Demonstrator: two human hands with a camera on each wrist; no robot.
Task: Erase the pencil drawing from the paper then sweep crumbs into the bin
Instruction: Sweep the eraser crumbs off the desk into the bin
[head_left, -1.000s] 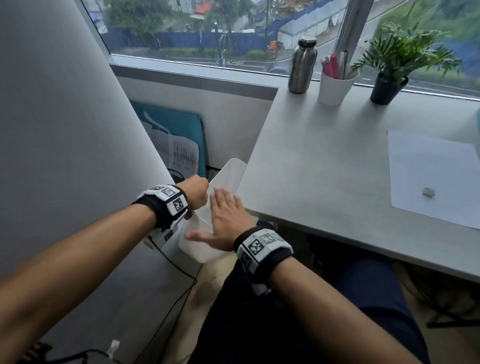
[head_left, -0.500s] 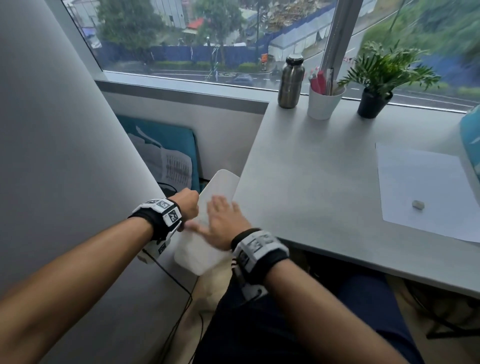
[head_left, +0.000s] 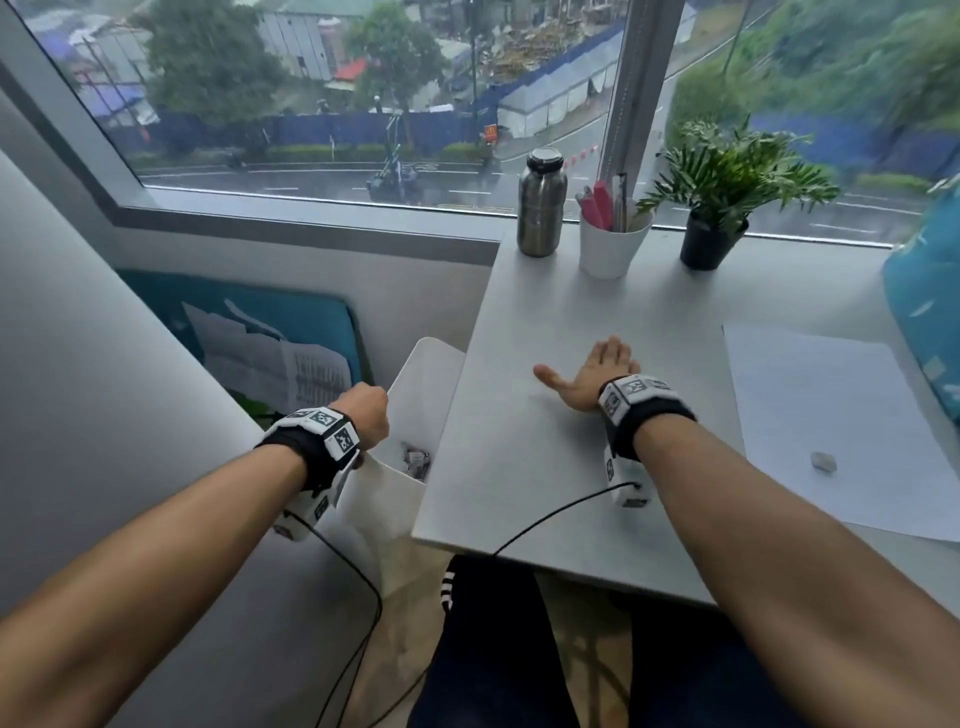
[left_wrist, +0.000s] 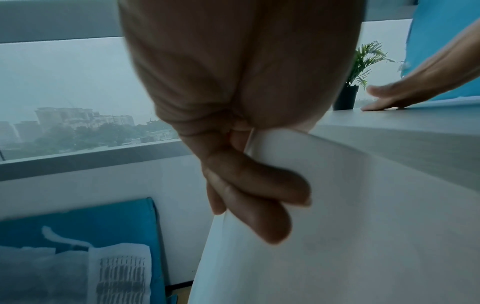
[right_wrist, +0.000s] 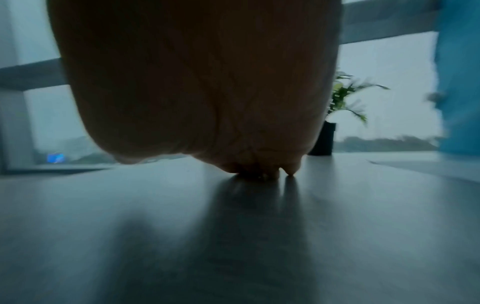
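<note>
Stage: sweeping, judged from the layout; erasing apparently finished.
Paper (head_left: 826, 415): flat on the right part of the desk (head_left: 524, 467); no pencil marks discernible in the head view, though too faint and distant to confirm.
Eraser (head_left: 823, 461): small grey-white block lying loose on the paper, well apart from both hands.
Crumbs: none discernible on desk or paper; too small to tell.
Bin (head_left: 410, 395): white, held up against the left desk edge, rim just below the desktop; a small dark wrapper-like scrap inside.
Left hand (head_left: 363, 415): curled over the bin's rim, fingers (left_wrist: 259, 195) inside the wall, gripping it.
Right hand (head_left: 592, 379): flat, fingers straight, palm down on the desktop between bin and paper; holding nothing.
Remaining: probably a further sweep toward the bin, then setting the bin down.
Readable writing: none legible indoors; printed sheet (head_left: 311, 379) against the blue board shows text lines too small to read.
Brands: yellow arch sign (head_left: 491, 134) outside the window, resembling a McDonald's logo; square coded markers on both wristbands, unreadable as text.
</note>
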